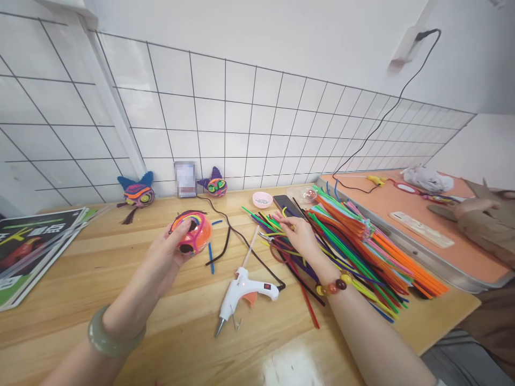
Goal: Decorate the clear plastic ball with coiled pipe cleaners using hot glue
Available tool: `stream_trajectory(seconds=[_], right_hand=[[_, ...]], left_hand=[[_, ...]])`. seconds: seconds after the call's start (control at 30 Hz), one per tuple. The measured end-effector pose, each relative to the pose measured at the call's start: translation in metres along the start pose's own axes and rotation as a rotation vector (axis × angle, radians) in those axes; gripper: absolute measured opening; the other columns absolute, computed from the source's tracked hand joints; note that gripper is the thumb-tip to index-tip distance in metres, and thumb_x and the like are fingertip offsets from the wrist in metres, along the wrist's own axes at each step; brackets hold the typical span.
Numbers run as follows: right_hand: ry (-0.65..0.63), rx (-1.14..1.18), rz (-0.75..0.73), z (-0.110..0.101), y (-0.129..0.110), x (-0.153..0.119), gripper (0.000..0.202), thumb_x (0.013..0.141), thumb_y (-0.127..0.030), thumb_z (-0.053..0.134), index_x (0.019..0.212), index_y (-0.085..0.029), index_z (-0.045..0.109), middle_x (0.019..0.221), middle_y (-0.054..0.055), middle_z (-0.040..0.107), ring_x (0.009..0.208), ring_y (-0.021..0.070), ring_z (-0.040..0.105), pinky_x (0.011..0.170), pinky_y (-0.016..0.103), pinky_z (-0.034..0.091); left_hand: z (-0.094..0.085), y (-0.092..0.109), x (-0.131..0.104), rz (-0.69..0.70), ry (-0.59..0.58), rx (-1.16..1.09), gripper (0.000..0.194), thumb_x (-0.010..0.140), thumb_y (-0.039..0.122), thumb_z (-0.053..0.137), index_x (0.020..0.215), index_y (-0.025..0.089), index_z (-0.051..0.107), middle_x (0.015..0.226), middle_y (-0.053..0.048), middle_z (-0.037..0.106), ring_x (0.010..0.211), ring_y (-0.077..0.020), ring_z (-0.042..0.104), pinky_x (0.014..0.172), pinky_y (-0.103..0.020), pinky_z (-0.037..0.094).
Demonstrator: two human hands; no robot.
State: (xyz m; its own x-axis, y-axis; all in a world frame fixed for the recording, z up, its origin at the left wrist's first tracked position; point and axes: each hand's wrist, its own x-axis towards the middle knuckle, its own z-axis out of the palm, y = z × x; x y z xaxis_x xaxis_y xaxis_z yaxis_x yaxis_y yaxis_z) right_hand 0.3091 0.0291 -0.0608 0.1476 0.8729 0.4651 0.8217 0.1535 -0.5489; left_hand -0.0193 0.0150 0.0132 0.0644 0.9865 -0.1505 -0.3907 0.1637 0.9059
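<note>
My left hand (pixel 177 241) is closed around an orange ball (pixel 204 230) with pink, yellow and purple pipe cleaners wound over it and dark round spots on its front. My right hand (pixel 300 236) reaches over the near-left end of a loose heap of coloured pipe cleaners (pixel 341 225). Its fingertips are pinched together among the stems; what they grip is too small to tell. Between both hands a white hot glue gun (pixel 237 295) lies on its side, its metal nozzle pointing toward me. Small pliers (pixel 265 237) lie beside the right hand.
Two finished pipe-cleaner figures, one with blue ears (pixel 139 194) and one with purple ears (pixel 217 185), stand by the wall. Near them are a phone-like screen (pixel 185 179) and a pink bowl (pixel 262 200). Cut stems (pixel 212 258) and a cord lie mid-table. Another person's hand (pixel 478 206) is at right.
</note>
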Motion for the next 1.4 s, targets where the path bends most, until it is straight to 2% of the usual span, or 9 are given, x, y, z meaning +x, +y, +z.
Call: stream_trajectory(seconds=[0.2,0.37,0.47,0.57,0.77,0.93,1.07,1.27,1.4], right_hand=[[-0.033,0.018,0.019,0.001,0.002,0.001,0.021,0.081,-0.023,0.057,0.093,-0.017,0.074,0.094,0.009,0.075,0.086,0.0243,0.069,0.081,0.036,0.052],[-0.045,0.042,0.04,-0.003,0.003,0.001,0.023,0.082,-0.022,0.055,0.093,-0.016,0.074,0.091,0.009,0.075,0.081,0.0228,0.07,0.077,0.034,0.053],[-0.057,0.048,0.051,-0.002,0.005,0.002,0.022,0.083,-0.022,0.055,0.094,-0.016,0.073,0.091,0.009,0.075,0.082,0.0225,0.07,0.077,0.034,0.053],[-0.086,0.041,0.064,0.001,0.008,0.001,0.019,0.085,-0.021,0.057,0.096,-0.015,0.072,0.089,0.008,0.074,0.081,0.0212,0.069,0.077,0.034,0.054],[-0.181,0.016,0.071,0.007,0.016,-0.002,0.023,0.094,-0.031,0.056,0.111,-0.016,0.059,0.112,0.007,0.062,0.093,0.0187,0.063,0.081,0.039,0.054],[-0.203,-0.001,0.088,0.003,0.018,0.0,0.026,0.094,-0.031,0.056,0.116,-0.016,0.058,0.116,0.008,0.06,0.097,0.0201,0.062,0.082,0.04,0.054],[-0.176,0.0,0.095,-0.003,0.021,0.004,0.026,0.094,-0.031,0.055,0.116,-0.017,0.058,0.117,0.008,0.06,0.097,0.0201,0.062,0.083,0.04,0.054],[-0.131,0.013,0.096,-0.007,0.028,0.007,0.027,0.094,-0.031,0.056,0.117,-0.016,0.057,0.116,0.008,0.06,0.096,0.0201,0.062,0.082,0.04,0.054],[-0.127,0.01,0.063,-0.005,0.02,0.006,0.023,0.094,-0.029,0.056,0.112,-0.016,0.06,0.112,0.008,0.063,0.096,0.0199,0.063,0.084,0.04,0.053]], left_hand=[[0.003,-0.001,-0.002,-0.015,-0.019,0.012,0.024,0.076,0.031,0.071,0.095,0.017,0.068,0.089,-0.005,0.069,0.075,-0.0156,0.063,0.06,-0.026,0.056],[0.005,-0.004,-0.004,-0.091,-0.059,-0.009,0.023,0.077,0.028,0.07,0.098,0.018,0.068,0.094,-0.006,0.07,0.076,-0.0165,0.065,0.065,-0.032,0.059],[0.006,-0.004,-0.006,-0.124,-0.059,-0.037,0.023,0.077,0.022,0.07,0.1,0.018,0.068,0.096,-0.007,0.071,0.074,-0.0178,0.067,0.061,-0.032,0.059],[0.006,-0.004,-0.007,-0.18,-0.053,-0.079,0.021,0.08,0.02,0.066,0.101,0.016,0.068,0.098,-0.01,0.071,0.079,-0.0211,0.069,0.063,-0.035,0.06],[0.006,-0.006,-0.004,-0.275,-0.028,-0.127,0.02,0.085,0.026,0.061,0.103,0.019,0.067,0.1,-0.01,0.071,0.081,-0.0228,0.069,0.066,-0.042,0.061],[0.006,-0.005,-0.005,-0.278,-0.015,-0.139,0.018,0.087,0.029,0.059,0.1,0.019,0.067,0.096,-0.009,0.071,0.079,-0.0218,0.069,0.065,-0.042,0.061],[0.005,-0.005,-0.005,-0.281,-0.025,-0.118,0.019,0.086,0.03,0.06,0.1,0.018,0.067,0.092,-0.009,0.072,0.079,-0.0214,0.069,0.065,-0.041,0.061],[0.003,-0.011,-0.003,-0.256,-0.059,-0.075,0.022,0.084,0.03,0.062,0.101,0.018,0.067,0.097,-0.011,0.072,0.083,-0.0234,0.07,0.069,-0.042,0.061],[0.004,-0.012,-0.004,-0.23,-0.065,-0.051,0.022,0.083,0.029,0.064,0.103,0.019,0.067,0.098,-0.01,0.072,0.081,-0.0231,0.07,0.067,-0.041,0.061]])
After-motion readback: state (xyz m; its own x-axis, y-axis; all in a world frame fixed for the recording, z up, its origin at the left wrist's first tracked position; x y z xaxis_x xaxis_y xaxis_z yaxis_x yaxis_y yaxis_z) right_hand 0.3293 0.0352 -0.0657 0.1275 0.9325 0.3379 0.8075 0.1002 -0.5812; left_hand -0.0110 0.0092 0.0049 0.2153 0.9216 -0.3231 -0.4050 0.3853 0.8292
